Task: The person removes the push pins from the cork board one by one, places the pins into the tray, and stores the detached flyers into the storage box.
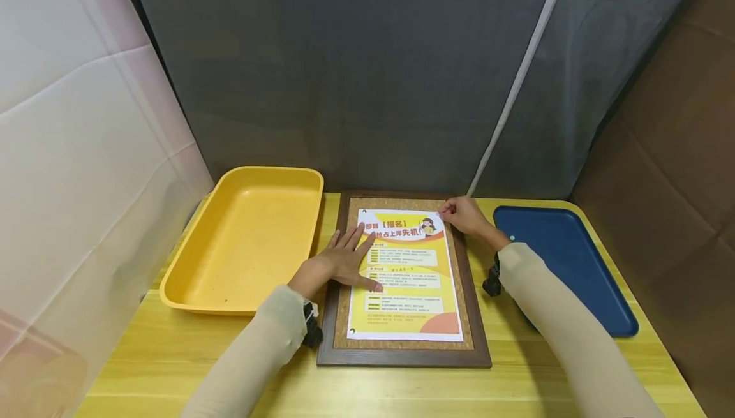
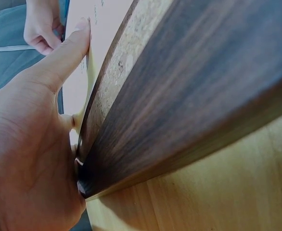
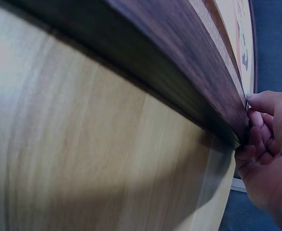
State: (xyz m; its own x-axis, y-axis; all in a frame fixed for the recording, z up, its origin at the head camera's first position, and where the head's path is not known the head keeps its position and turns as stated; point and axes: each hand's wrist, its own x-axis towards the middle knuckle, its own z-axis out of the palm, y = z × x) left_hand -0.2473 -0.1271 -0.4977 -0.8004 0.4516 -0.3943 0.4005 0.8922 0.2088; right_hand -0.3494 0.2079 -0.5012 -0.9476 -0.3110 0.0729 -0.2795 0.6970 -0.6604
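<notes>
A yellow and white printed poster (image 1: 404,306) lies on a cork board (image 1: 467,335) with a dark brown wooden frame (image 1: 402,358). Small pins sit in its upper left corner and lower left corner (image 1: 353,330). My left hand (image 1: 343,261) rests spread over the poster's left side, thumb and fingers extended. At the top right corner, my right hand (image 1: 464,215) has curled fingers, with thumb and fingertip pinched together at the paper's edge. Whatever small thing they pinch is hidden by the fingertips. The right wrist view shows this hand (image 3: 275,139) against the frame's outer edge.
To the left stands a deep yellow tray (image 1: 247,239) holding a few tiny specks. A blue tray (image 1: 568,265) lies to the right, partly behind the right forearm, with a small pale thing (image 1: 512,238) near its left edge. A grey curtain (image 1: 344,73) hangs behind the wooden table (image 1: 172,354).
</notes>
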